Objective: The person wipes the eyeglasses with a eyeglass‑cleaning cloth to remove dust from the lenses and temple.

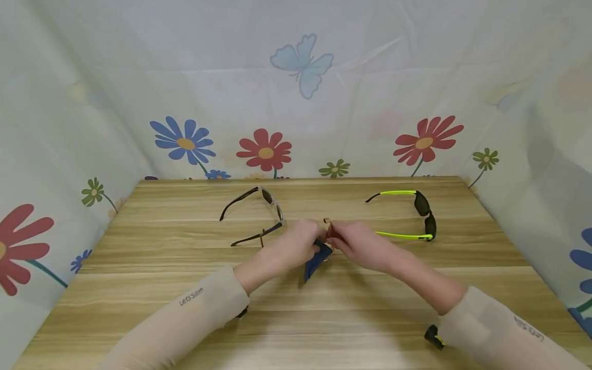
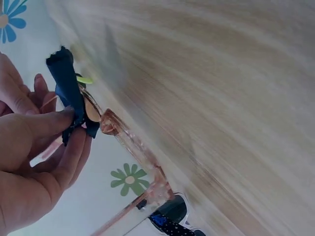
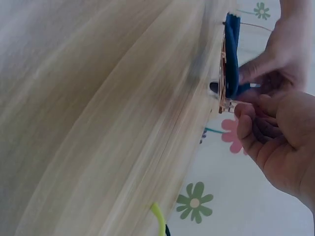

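Observation:
My left hand (image 1: 296,246) pinches a dark blue cloth (image 2: 66,78) between thumb and fingers. The cloth is folded over one lens of a pair of eyeglasses with a thin, clear rose-coloured frame (image 2: 130,142). From the other side, my right hand (image 1: 363,245) holds these glasses, its thumb and fingertips at the frame's edge in the right wrist view. Both hands meet close above the table's middle, and they hide most of the glasses in the head view. A corner of the cloth hangs below the left fingers.
Sunglasses with black temples (image 1: 237,200) lie unfolded behind my left hand. To the right rest dark sunglasses with neon yellow temples (image 1: 422,204). A black item (image 1: 432,336) shows beside the right sleeve, and another dark thing (image 1: 243,311) peeks from under the left sleeve. A flowered curtain (image 1: 222,92) surrounds the wooden table (image 1: 324,334).

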A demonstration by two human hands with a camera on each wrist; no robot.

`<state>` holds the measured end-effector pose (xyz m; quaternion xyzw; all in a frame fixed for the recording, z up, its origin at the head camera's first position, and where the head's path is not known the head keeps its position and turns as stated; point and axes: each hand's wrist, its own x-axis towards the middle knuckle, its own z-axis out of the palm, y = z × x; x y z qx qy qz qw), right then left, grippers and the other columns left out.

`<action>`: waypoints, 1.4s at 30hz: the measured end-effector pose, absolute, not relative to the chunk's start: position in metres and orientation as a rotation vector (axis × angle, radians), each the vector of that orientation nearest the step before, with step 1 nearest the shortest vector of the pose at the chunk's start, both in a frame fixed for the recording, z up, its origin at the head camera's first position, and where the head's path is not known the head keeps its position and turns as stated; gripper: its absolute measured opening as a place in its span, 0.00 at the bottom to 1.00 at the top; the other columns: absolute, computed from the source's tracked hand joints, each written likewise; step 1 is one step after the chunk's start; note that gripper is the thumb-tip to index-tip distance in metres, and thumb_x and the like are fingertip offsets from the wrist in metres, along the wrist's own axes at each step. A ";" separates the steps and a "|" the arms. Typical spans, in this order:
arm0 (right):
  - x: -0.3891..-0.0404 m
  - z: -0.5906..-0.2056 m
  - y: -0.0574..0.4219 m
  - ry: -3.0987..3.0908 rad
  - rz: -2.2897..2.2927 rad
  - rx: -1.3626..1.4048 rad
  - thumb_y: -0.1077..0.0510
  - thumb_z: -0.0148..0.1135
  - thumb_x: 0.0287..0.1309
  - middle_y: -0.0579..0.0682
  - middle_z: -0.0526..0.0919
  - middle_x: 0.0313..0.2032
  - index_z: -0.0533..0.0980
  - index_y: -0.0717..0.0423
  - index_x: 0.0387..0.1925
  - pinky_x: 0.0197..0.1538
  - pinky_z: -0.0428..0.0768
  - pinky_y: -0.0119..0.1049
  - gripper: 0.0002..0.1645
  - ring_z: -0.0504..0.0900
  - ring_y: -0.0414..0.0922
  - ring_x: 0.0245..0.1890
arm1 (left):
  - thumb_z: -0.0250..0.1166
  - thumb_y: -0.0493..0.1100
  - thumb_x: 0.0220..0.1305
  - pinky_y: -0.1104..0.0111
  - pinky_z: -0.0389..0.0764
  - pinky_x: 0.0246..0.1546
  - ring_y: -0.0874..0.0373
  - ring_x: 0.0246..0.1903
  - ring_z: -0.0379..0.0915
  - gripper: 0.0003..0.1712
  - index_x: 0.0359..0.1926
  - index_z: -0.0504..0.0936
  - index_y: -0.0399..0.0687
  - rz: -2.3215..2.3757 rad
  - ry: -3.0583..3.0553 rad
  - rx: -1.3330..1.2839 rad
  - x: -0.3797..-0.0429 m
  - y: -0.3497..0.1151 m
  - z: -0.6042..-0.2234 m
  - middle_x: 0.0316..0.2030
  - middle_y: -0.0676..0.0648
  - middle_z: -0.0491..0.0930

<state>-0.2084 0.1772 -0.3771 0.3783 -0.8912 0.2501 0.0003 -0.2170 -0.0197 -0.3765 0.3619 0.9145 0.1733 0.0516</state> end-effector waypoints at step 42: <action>-0.204 -0.368 0.168 -2.621 0.929 1.011 0.64 0.61 0.72 0.41 0.75 0.25 0.77 0.58 0.37 0.24 0.71 0.32 0.04 0.69 0.36 0.20 | 0.74 0.42 0.65 0.64 0.79 0.44 0.55 0.42 0.78 0.04 0.37 0.89 0.46 0.527 2.990 1.095 -0.216 -0.032 -0.364 0.40 0.50 0.80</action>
